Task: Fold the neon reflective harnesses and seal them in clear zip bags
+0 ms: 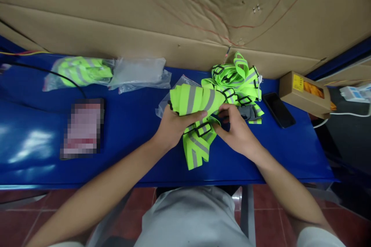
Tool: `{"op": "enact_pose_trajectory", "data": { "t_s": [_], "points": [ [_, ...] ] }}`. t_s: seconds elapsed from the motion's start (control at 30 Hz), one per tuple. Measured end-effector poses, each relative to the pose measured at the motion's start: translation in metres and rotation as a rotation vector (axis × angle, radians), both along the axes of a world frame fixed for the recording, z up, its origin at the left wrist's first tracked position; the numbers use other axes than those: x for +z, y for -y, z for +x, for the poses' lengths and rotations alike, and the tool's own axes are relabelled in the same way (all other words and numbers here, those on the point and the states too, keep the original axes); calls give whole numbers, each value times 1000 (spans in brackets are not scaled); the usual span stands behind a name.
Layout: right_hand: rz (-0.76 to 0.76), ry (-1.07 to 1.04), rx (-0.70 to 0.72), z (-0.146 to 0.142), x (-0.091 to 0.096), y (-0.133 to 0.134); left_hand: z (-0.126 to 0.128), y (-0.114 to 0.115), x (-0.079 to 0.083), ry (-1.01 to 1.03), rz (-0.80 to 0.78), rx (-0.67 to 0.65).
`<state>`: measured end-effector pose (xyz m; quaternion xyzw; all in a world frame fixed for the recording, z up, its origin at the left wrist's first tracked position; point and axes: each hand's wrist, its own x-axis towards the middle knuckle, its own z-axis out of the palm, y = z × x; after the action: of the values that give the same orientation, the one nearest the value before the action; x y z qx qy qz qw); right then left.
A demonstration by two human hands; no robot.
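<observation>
Vest fabric [193,100], likely soft and light, is being clenched at its fold by the left grip [174,125] and pinched by the right grip [236,129].

Small packing workshop, blue worktable [130,123], cardboard sheeting [174,15] as backdrop, pile of loose hi-vis vests [237,77], bagged vests [84,71], empty plastic bags [139,73], small carton [305,92], tiled floor [58,208]

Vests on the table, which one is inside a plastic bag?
The far-left vest, inside a clear bag; the held vest and the tangled pile are loose.
</observation>
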<state>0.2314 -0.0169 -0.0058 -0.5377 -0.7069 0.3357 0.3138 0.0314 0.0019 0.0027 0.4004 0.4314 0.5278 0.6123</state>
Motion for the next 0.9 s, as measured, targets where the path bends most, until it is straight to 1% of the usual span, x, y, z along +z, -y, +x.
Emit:
{"op": "enact_pose_trajectory", "data": {
  "t_s": [0.07,0.17,0.27,0.33,0.4,0.47,0.53,0.6,0.67,0.7,0.77,0.83,0.9],
  "points": [
    [-88,26,43,5,2,-5,-2,-2,5,44,-20,16],
    [-249,-123,124,10,6,-12,-7,-5,12,118,-66,-5],
    [-357,-267,135,15,10,-16,-15,-7,17,181,-103,-77],
    [-452,-408,105,17,14,-16,-21,-9,19,203,-119,-96],
    [-573,-602,94,17,18,-16,-26,-11,20,218,-126,-82],
    [-680,-772,115,17,21,-15,-28,-12,20,248,-131,-71],
    [-748,-882,146,17,23,-15,-29,-12,20,282,-139,-90],
    [-782,-960,188,17,24,-15,-30,-12,21,321,-148,-126],
    [-779,-1011,252,18,23,-15,-32,-12,22,373,-142,-146],
    [-765,-1014,286,18,21,-15,-33,-12,23,400,-134,-150],
    [-722,-953,318,17,17,-14,-36,-12,26,429,-115,-154],
    [-682,-848,285,14,10,-12,-38,-12,29,417,-95,-141],
    [-670,-798,229,10,4,-12,-37,-10,31,393,-94,-134]
  ]
}}
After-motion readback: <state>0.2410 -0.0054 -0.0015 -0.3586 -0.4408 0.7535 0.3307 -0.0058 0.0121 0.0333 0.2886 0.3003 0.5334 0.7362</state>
